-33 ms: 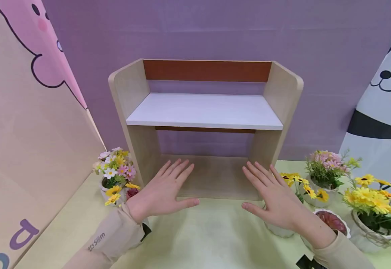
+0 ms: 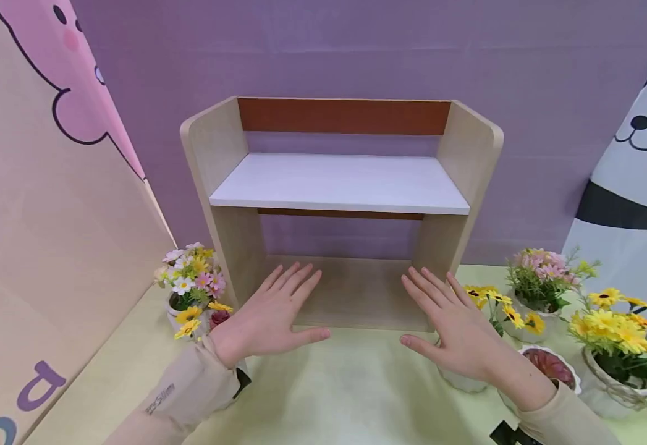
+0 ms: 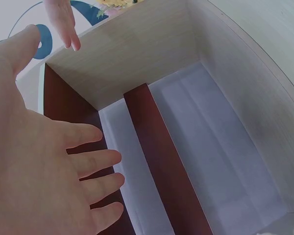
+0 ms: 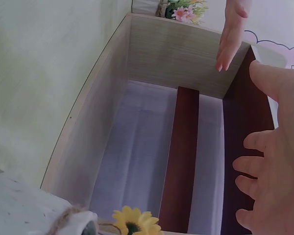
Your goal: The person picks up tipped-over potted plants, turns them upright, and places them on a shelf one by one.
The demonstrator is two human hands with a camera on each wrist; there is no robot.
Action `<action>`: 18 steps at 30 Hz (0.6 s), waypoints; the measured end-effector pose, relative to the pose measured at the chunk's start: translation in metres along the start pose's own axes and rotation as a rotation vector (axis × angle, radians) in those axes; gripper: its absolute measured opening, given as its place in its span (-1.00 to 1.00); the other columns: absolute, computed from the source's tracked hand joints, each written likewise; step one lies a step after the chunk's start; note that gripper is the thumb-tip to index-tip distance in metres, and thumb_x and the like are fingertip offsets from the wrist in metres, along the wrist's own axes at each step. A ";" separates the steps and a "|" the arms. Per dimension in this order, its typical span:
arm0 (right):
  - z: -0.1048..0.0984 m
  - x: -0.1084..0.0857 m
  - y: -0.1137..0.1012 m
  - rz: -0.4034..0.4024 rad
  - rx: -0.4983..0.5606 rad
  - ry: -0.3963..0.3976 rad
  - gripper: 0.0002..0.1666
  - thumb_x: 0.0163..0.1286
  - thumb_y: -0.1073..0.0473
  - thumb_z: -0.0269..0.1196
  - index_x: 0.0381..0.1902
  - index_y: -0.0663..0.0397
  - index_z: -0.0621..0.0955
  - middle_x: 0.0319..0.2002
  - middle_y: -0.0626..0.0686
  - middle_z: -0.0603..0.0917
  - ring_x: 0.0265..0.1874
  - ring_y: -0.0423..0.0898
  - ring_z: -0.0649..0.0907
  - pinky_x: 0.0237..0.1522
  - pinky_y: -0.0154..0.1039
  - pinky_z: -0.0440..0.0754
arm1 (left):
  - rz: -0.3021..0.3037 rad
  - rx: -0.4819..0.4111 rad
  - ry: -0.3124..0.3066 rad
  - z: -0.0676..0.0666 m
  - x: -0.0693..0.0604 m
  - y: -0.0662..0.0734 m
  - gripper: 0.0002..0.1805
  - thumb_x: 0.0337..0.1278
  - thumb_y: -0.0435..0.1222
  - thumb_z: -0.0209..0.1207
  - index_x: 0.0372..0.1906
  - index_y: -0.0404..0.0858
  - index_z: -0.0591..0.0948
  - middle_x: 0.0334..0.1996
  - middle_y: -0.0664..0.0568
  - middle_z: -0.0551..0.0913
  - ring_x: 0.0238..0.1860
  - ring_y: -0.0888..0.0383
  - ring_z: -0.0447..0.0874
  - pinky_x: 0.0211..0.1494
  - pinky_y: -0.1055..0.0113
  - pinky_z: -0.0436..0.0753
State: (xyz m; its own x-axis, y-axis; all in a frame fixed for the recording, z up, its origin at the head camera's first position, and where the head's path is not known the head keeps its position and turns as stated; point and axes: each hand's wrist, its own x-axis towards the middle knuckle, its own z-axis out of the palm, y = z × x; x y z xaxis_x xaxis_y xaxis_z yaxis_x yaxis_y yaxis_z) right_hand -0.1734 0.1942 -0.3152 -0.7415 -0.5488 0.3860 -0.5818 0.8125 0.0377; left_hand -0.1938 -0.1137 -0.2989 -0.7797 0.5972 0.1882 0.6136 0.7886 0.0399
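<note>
A small wooden desktop shelf (image 2: 203,179) stands upright at the centre of the head view, with a white middle board (image 2: 340,182) and reddish-brown back strips. My left hand (image 2: 270,318) is held palm down before its lower left part, fingers straight and thumb pointing inward. Mirroring it at the lower right is my right hand (image 2: 459,334), fingers likewise straight and spread. Neither hand holds anything. In the left wrist view the left hand (image 3: 44,166) appears beside the shelf's lower compartment; the right wrist view shows the right hand (image 4: 279,161) similarly placed.
Potted flowers (image 2: 192,284) stand left of the shelf, partly behind my left wrist. To the right are several more pots, among them yellow flowers (image 2: 618,334), pink flowers (image 2: 545,269) and a reddish plant (image 2: 551,364). A pale green cloth (image 2: 345,383) covers the table.
</note>
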 end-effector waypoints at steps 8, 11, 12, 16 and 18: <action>-0.001 -0.003 -0.001 -0.002 -0.002 0.011 -0.04 0.21 -0.31 0.09 0.42 -0.05 0.02 0.42 -0.01 0.04 0.40 -0.03 0.00 0.34 0.05 -0.11 | -0.006 0.006 0.021 -0.001 -0.002 -0.001 -0.02 0.02 0.37 -0.17 0.40 -0.21 0.04 0.40 -0.09 0.04 0.42 -0.03 -0.13 0.41 0.06 -0.13; -0.002 -0.005 0.000 -0.005 -0.004 0.032 -0.04 0.20 -0.30 0.10 0.41 -0.03 0.05 0.41 0.00 0.05 0.40 -0.04 0.00 0.35 0.03 -0.12 | -0.004 0.002 0.037 -0.001 -0.003 -0.001 -0.03 0.03 0.33 -0.11 0.39 -0.23 0.07 0.39 -0.11 0.06 0.41 -0.04 -0.11 0.41 0.06 -0.12; -0.003 -0.006 0.000 -0.006 -0.005 0.040 -0.05 0.20 -0.30 0.11 0.40 -0.02 0.06 0.41 0.00 0.06 0.40 -0.04 0.01 0.35 0.02 -0.13 | -0.003 0.001 0.038 -0.001 -0.003 -0.001 -0.04 0.03 0.33 -0.11 0.39 -0.24 0.07 0.39 -0.11 0.06 0.41 -0.04 -0.10 0.41 0.06 -0.11; -0.003 -0.008 0.001 -0.014 -0.012 0.050 -0.05 0.21 -0.29 0.10 0.40 0.00 0.07 0.41 0.01 0.07 0.40 -0.05 0.00 0.36 -0.02 -0.17 | -0.013 0.003 0.035 -0.002 -0.004 -0.002 -0.03 0.03 0.35 -0.13 0.39 -0.23 0.06 0.40 -0.10 0.04 0.41 -0.05 -0.10 0.41 0.05 -0.11; -0.003 -0.010 0.002 -0.014 -0.014 0.054 -0.05 0.21 -0.29 0.10 0.41 -0.02 0.06 0.41 0.01 0.07 0.40 -0.06 0.00 0.37 -0.03 -0.18 | -0.021 0.005 0.034 -0.002 -0.005 -0.004 -0.02 0.02 0.37 -0.15 0.39 -0.23 0.06 0.40 -0.10 0.04 0.41 -0.05 -0.09 0.41 0.04 -0.10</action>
State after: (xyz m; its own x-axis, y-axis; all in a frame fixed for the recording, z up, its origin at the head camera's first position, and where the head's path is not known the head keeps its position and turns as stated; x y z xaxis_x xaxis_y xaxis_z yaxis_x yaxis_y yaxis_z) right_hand -0.1662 0.2013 -0.3162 -0.7141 -0.5489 0.4344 -0.5868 0.8078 0.0559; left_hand -0.1918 -0.1201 -0.2980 -0.7878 0.5749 0.2210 0.5962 0.8018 0.0397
